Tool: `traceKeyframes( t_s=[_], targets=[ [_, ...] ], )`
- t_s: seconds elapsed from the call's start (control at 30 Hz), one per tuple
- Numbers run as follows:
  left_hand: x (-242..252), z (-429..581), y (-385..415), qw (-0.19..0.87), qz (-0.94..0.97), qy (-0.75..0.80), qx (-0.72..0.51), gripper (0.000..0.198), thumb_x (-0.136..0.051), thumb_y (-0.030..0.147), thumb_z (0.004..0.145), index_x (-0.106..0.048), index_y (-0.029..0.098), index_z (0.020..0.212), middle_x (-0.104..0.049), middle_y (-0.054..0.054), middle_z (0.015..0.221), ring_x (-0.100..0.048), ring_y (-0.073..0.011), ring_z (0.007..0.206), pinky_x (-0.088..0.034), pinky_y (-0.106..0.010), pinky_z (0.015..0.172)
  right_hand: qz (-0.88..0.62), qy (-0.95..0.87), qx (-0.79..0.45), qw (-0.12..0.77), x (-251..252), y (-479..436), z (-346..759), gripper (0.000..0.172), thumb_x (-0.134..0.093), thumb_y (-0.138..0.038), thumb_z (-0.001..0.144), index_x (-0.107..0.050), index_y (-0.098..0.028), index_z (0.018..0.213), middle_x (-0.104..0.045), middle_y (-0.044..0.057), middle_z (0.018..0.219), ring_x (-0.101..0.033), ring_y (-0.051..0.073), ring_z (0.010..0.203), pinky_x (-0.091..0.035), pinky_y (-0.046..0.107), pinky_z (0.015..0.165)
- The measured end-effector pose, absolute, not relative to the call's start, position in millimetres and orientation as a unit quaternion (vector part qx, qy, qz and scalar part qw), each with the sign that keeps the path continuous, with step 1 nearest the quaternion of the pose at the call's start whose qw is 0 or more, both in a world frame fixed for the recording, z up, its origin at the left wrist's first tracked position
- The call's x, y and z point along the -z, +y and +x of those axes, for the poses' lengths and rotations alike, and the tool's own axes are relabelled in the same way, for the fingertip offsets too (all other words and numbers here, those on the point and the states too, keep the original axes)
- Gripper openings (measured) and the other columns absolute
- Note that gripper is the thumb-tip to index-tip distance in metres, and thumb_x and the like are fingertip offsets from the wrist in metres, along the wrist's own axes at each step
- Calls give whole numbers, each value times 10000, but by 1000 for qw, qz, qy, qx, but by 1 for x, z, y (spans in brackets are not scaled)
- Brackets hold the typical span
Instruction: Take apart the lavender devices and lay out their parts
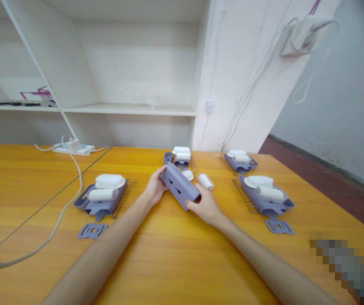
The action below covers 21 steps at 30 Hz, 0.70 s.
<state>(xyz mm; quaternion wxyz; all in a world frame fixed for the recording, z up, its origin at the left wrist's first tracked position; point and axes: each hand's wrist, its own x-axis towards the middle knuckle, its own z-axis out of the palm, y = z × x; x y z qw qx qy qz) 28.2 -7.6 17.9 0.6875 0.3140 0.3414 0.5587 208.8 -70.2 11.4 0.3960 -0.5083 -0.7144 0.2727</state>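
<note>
Both hands hold a grey-purple plastic housing (182,186), tilted above the table, with small round holes along its top and two dark slots in its side. My left hand (156,185) is closed around its far left end. At the near right end, my right hand (207,206) grips it, the thumb on the lower corner and an opening showing there. Just beyond the housing lie a small white dish-like piece (188,174) and a white cylinder (204,181) in a pale, translucent tray. My fingers hide part of both ends of the housing.
Sets of grey-purple parts with white cylinders (102,195) and coil springs (125,197) lie left, right (269,194) and at the back (182,156). Flat slotted plates (93,231) lie near the sets. A white cable runs from a power strip (73,147) across the wooden table (169,262).
</note>
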Motion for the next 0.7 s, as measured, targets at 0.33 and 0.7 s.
traceKeyframes(
  t_s=[0.33,0.7],
  targets=[
    [-3,43,-12,553,412,359,-628,431,-756,422,605,-627,188,942,-616,-3,846,-562,-105,686,-452,-203,627,-540,-686,-269,407,-11,-72,203,175,-620,-281,636,-474,-192,675,-483,-50,602,-409,108,545,-299,216,489],
    [-3,52,-13,529,397,385,-644,405,-761,418,597,-609,184,892,-583,19,769,-512,-83,620,-434,-199,619,-589,-641,-299,391,-16,-85,183,188,-583,-336,674,-540,-170,598,-492,-22,536,-417,103,487,-268,209,439]
  ],
)
